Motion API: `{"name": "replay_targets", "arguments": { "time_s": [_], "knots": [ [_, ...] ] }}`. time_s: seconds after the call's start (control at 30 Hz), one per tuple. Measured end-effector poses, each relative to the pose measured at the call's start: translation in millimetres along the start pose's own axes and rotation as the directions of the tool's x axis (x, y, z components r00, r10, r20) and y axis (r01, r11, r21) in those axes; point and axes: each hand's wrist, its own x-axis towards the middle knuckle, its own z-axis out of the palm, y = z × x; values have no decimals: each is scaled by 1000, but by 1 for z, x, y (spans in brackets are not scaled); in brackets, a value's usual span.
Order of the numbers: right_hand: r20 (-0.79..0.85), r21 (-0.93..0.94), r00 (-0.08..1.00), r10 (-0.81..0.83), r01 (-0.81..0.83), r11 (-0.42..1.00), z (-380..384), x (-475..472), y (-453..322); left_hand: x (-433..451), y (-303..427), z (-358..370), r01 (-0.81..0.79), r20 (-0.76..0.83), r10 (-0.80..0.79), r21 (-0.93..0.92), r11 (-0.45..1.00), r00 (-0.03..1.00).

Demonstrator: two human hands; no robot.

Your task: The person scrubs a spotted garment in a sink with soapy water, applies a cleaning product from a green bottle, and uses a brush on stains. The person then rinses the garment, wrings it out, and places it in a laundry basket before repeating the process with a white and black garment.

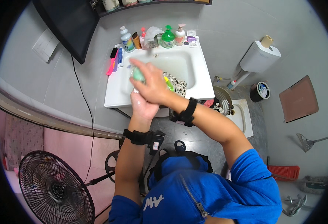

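Over the white washbasin (201, 81), my two hands are together. My right hand (152, 84) lies across the left one, blurred, with a pale green object (138, 75) at its thumb and fingers; whether that is soap or a container cannot be told. My left hand (143, 105) is beneath, wet or soapy at the wrist side, its fingers mostly hidden. Beside my right hand, a black-and-white patterned cloth (180, 85) and a yellow-green item (168, 84) rest at the basin's near side. Both wrists wear black straps with devices.
Along the basin's back edge stand a green pump bottle (168, 39), a white pump bottle (180, 36) and a blue-labelled bottle (127, 40). A pink brush (112, 61) lies left. A basket (222, 98) is right of the basin, a black fan (58, 190) at lower left.
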Motion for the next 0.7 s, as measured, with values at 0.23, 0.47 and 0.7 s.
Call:
{"name": "replay_targets", "arguments": {
  "time_s": [0.23, 0.47, 0.7],
  "knots": [
    [13, -220, 950, -311, 306, 926, 10, -16, -2, 11, 15, -42, 46, 165, -42, -19, 999, 985],
    [-42, -513, 982, -182, 135, 848, 28, 4, -2, 9, 10, -33, 57, 200, -55, -3, 998, 978],
    [-92, 6, 857, 506, -508, 861, 17, 61, 34, 17, 5, -35, 38, 130, -38, 6, 999, 991]
  ]
}}
